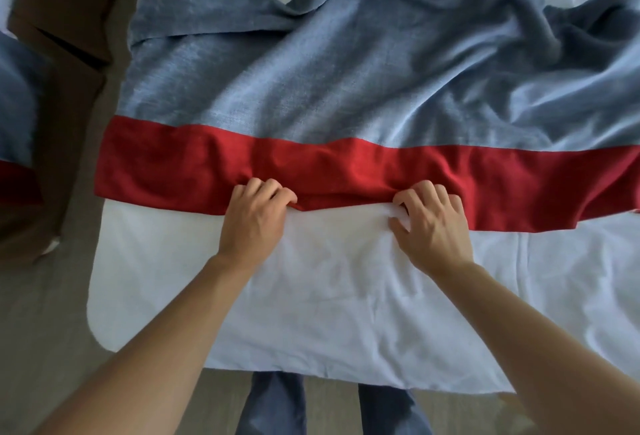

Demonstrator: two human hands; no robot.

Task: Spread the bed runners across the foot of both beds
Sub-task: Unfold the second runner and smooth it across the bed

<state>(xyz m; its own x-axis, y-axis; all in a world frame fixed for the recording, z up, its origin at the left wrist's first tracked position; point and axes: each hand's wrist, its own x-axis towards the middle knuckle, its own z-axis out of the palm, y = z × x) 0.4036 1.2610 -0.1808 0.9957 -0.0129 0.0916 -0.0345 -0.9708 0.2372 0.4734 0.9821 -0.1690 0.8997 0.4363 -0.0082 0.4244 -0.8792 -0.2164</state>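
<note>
A bed runner [311, 88], grey-blue with a red band along its near side, lies across the white bed [311, 296] in front of me. Its far edge is folded over and its right part is rumpled. My left hand [254, 219] pinches the red hem near the middle. About a hand's width to the right, my right hand [433, 223] grips the same red hem together with a bit of white sheet. A second runner [17, 115] of the same colours shows at the far left edge on another bed.
A gap of grey floor [52, 296] runs between the two beds, with a brown piece of furniture [65, 1] at the top left. My legs in blue trousers [273, 407] stand at the bed's foot edge.
</note>
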